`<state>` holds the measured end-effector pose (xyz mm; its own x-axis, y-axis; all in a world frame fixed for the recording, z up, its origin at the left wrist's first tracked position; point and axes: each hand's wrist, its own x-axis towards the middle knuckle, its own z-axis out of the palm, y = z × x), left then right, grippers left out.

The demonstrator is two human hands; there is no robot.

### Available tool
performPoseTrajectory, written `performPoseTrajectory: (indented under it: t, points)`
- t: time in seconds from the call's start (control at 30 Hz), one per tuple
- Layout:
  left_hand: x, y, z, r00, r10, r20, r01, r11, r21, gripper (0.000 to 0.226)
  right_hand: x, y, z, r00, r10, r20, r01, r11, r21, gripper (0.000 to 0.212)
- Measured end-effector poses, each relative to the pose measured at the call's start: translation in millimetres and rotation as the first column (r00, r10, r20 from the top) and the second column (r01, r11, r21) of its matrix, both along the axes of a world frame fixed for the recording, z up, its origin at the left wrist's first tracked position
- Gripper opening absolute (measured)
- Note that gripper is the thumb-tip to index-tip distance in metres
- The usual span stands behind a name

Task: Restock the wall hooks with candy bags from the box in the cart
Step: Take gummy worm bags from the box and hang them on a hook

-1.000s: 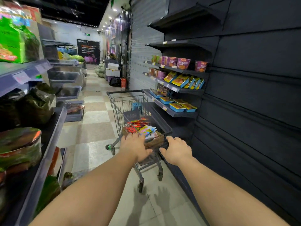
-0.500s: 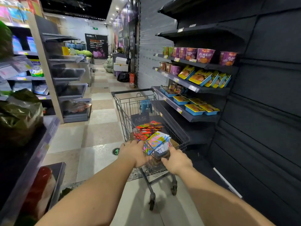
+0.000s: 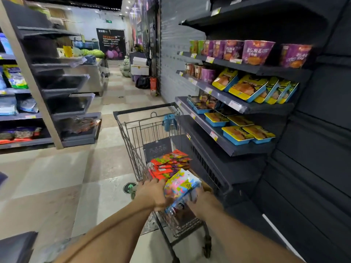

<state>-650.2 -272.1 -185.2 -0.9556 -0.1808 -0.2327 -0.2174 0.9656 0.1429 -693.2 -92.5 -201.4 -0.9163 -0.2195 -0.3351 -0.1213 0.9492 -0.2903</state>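
Observation:
A wire shopping cart (image 3: 133, 141) stands in the aisle in front of me. Inside it a cardboard box (image 3: 206, 184) holds a stack of red candy bags (image 3: 171, 162). Both hands are in the cart around a bundle of bright multicoloured candy bags (image 3: 180, 185), tilted up out of the box. My left hand (image 3: 152, 192) grips the bundle's left side. My right hand (image 3: 204, 199) holds its right side from below; its fingers are mostly hidden behind the bags. No wall hooks are in view.
Dark shelves (image 3: 224, 138) on the right carry purple cups (image 3: 257, 52) and blue-and-yellow trays (image 3: 247, 90), close beside the cart. More shelving (image 3: 72, 111) stands on the left. Tiled aisle floor (image 3: 62, 173) runs ahead to boxes and sacks (image 3: 139, 67) far off.
I have moved closer to the cart. The multicoloured bundle has come up out of the box between my two hands, which were on its near end a second ago.

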Motion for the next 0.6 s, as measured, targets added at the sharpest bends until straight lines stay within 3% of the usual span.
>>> performPoseTrajectory:
  t: [0.2,0.33,0.6]
  points:
    - [-100.6,-32.0,-47.5,0.993,-0.024,0.117,0.009,0.993,0.122,0.08,-81.0,-5.1,-37.3,0.993,-0.093,0.077,0.096,0.995,-0.037,0.047]
    - [-180.6,-62.0,-100.4,0.979,-0.096,0.181,0.06,0.979,0.195,0.079,-139.0,-15.3,-69.2,0.97,-0.17,0.174,0.183,0.981,-0.062,0.053]
    - [-301.1,-117.6,-178.3,0.883,-0.214,0.419,0.026,0.912,0.41,0.074,-213.5,-54.9,-132.8,0.806,-0.431,0.406,0.476,0.879,-0.012,0.062]
